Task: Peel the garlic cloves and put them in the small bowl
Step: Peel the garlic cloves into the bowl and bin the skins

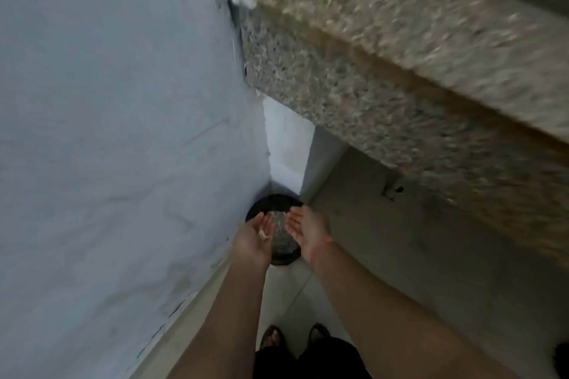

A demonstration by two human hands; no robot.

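Support surface 1: the pale, glossy tiled floor [277,292]. 1 dark grout line crosses it diagonally ahead of my feet.

Items directly on it:
- 1 round black bin [277,197], upright. It stands in the corner where the pale blue-grey wall [107,132] meets the beige cabinet front [400,240]. Its inside shows grey speckles, and I cannot tell what they are.
- My 2 feet, left foot [272,337] and right foot [318,334], in dark open sandals. They stand side by side, apart from the bin.

A beige skirting strip [184,311] borders the floor along the wall.

Support surface 2: the speckled beige-and-grey granite countertop [400,55], above the cabinet front. It is motion-blurred, and I cannot make out what lies on it.
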